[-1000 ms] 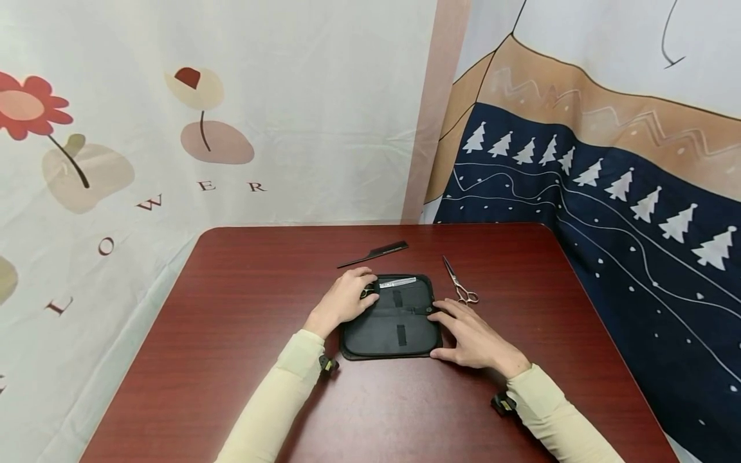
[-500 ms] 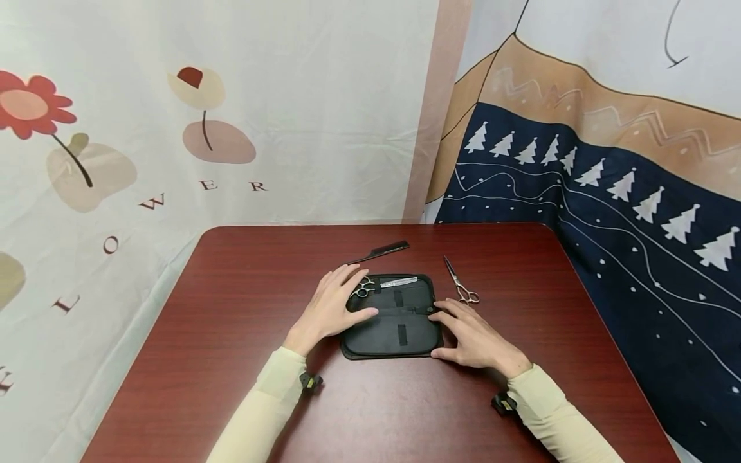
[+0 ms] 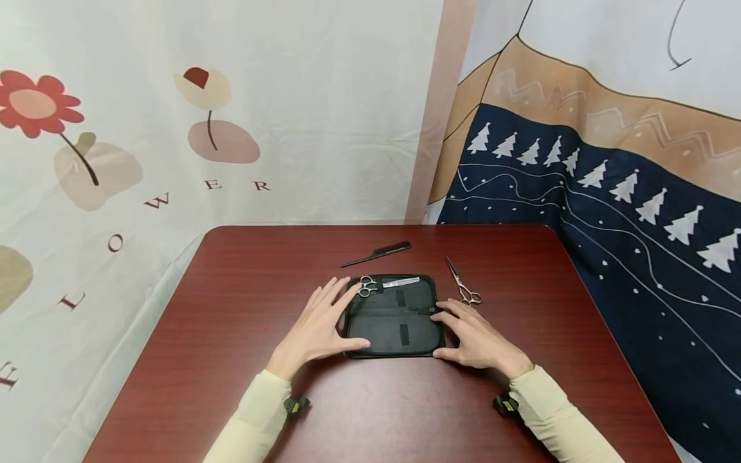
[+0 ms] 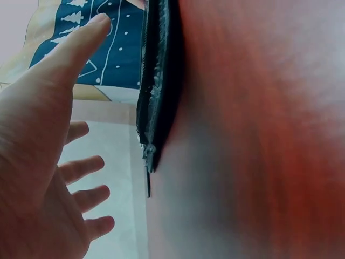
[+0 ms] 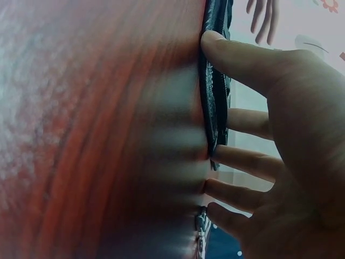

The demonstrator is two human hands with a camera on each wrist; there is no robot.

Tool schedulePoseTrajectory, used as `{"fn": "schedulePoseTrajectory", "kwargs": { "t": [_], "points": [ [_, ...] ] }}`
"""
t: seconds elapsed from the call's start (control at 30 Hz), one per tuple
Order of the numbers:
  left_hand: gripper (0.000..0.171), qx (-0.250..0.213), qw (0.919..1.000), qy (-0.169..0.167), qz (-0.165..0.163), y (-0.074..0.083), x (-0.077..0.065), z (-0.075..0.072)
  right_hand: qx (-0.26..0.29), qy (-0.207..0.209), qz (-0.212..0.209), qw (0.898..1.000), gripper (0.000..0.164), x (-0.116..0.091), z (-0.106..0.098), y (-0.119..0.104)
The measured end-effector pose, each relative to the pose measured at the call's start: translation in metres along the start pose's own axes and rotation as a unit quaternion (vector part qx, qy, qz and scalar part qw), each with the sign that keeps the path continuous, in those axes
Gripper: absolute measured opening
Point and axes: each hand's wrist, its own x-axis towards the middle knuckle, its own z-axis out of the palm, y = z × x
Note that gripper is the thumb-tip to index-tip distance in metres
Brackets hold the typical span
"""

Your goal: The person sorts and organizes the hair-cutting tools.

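Observation:
A black zip case [image 3: 376, 331] lies opened flat on the table, with elastic loops inside. One pair of silver scissors [image 3: 399, 283] lies along its far part, ring handles to the left, under a loop. My left hand [image 3: 315, 325] hovers over the case's left edge, fingers spread and fairly straight; in the left wrist view the hand [image 4: 43, 145] appears apart from the case [image 4: 161, 75]. At the right edge rests my right hand [image 3: 477, 334]. Its thumb touches the case's side [image 5: 207, 81] in the right wrist view, the other fingers loosely extended.
Beyond the case a black tail comb [image 3: 393, 249] lies on the red-brown table [image 3: 260, 270]. A second pair of scissors [image 3: 460, 283] lies right of the case, close to the right fingertips. Printed curtains [image 3: 324, 128] hang behind the table.
My left hand has drawn back left and toward me from the scissors' handles, uncovering them. Its fingers have spread. The right hand stays at the case's right edge.

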Motion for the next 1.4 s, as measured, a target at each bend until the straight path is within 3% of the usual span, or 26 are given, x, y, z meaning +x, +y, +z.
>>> {"fn": "schedulePoseTrajectory", "kwargs": {
  "t": [0.43,0.8,1.03,1.4],
  "points": [
    [0.12,-0.037,0.9987,-0.023,-0.028,-0.002,-0.024,0.008,0.001,-0.003,0.009,1.0,0.065,-0.001,0.0,0.0],
    [0.112,-0.018,0.9967,-0.069,-0.039,-0.003,-0.025,0.007,0.008,0.0,0.004,1.0,0.065,-0.001,0.0,0.0],
    [0.109,-0.007,0.9962,-0.076,-0.042,-0.002,-0.022,0.009,0.005,0.002,0.0,1.0,0.065,-0.002,0.0,0.0],
    [0.107,-0.033,0.9945,-0.079,-0.061,0.001,-0.022,0.009,0.001,0.001,0.006,1.0,0.066,-0.002,-0.001,-0.002]
  ]
}}
